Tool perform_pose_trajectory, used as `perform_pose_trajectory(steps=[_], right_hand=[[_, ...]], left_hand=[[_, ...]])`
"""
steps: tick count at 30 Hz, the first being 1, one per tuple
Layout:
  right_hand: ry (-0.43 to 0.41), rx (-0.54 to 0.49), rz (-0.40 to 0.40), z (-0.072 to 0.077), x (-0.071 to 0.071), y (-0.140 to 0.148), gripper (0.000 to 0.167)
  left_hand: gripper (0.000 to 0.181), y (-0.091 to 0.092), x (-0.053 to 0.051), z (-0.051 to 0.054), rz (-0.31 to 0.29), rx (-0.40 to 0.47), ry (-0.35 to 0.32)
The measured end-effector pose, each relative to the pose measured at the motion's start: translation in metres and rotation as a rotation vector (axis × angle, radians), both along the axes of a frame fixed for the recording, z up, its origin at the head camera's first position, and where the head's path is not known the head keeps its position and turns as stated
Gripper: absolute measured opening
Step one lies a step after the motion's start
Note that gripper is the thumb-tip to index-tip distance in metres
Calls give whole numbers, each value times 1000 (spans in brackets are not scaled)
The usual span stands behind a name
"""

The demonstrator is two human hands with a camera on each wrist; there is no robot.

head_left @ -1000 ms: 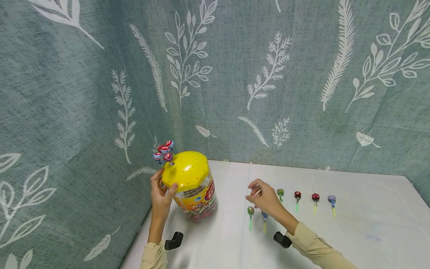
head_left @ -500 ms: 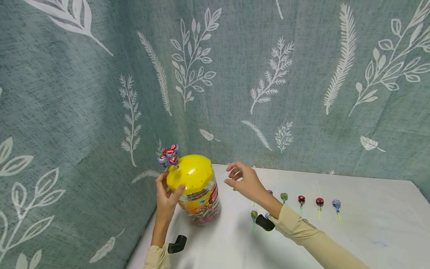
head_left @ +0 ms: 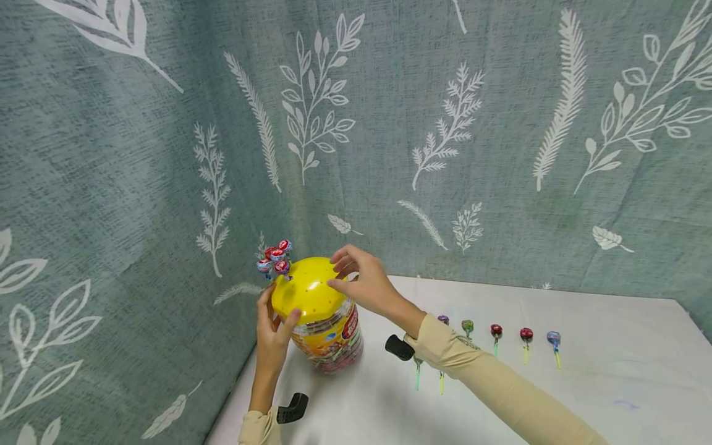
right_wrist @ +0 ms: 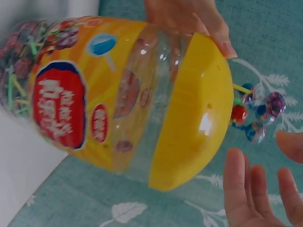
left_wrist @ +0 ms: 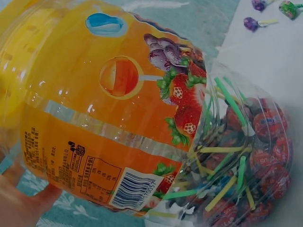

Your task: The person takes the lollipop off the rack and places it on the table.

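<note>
A clear plastic candy jar (head_left: 328,346) with a yellow lid (head_left: 309,293) stands slightly tilted at the left of the table. My left hand (head_left: 274,337) grips the lid's edge, thumb in front and fingers at the far left side. Several lollipops (head_left: 276,254) stick up from the lid's left edge. My right hand (head_left: 364,281) hovers at the lid's right side, thumb and fingers apart with nothing between them; the right wrist view shows its loose fingers (right_wrist: 235,175) beside the lid. Through the jar's wall, the left wrist view shows wrapped lollipops (left_wrist: 270,165) piled inside.
On the white table (head_left: 612,383), a row of lollipops runs right from a purple one (head_left: 443,319) to a blue one (head_left: 553,339). Two lollipop sticks (head_left: 442,382) show in front, their heads partly hidden by the right sleeve. Patterned cloth (head_left: 378,154) hangs behind and at left.
My right hand has moved left from above the loose lollipops to the jar's lid, its fingers spreading apart. My left hand keeps its grip on the lid.
</note>
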State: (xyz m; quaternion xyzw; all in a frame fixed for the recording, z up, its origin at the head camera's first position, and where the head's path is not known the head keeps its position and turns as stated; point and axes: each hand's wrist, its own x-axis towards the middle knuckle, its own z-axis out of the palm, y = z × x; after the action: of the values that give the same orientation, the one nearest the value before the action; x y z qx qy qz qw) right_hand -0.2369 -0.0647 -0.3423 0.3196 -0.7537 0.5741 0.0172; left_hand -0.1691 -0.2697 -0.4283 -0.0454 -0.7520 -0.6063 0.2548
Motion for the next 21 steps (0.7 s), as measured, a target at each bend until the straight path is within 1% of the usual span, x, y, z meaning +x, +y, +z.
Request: perform_pose_trajectory(steps=[5, 10, 17, 21], right_hand=[[20, 0, 16, 7, -3, -22, 31], [36, -23, 48, 11, -4, -45, 29], [86, -20, 99, 9, -1, -71, 29], [100, -22, 103, 6, 0, -79, 30]], left_hand=[[66, 0, -1, 1, 10, 1, 1], [65, -1, -1, 1, 14, 4, 1], [64, -1, 2, 2, 2, 13, 3], [65, -1, 2, 3, 3, 8, 5]])
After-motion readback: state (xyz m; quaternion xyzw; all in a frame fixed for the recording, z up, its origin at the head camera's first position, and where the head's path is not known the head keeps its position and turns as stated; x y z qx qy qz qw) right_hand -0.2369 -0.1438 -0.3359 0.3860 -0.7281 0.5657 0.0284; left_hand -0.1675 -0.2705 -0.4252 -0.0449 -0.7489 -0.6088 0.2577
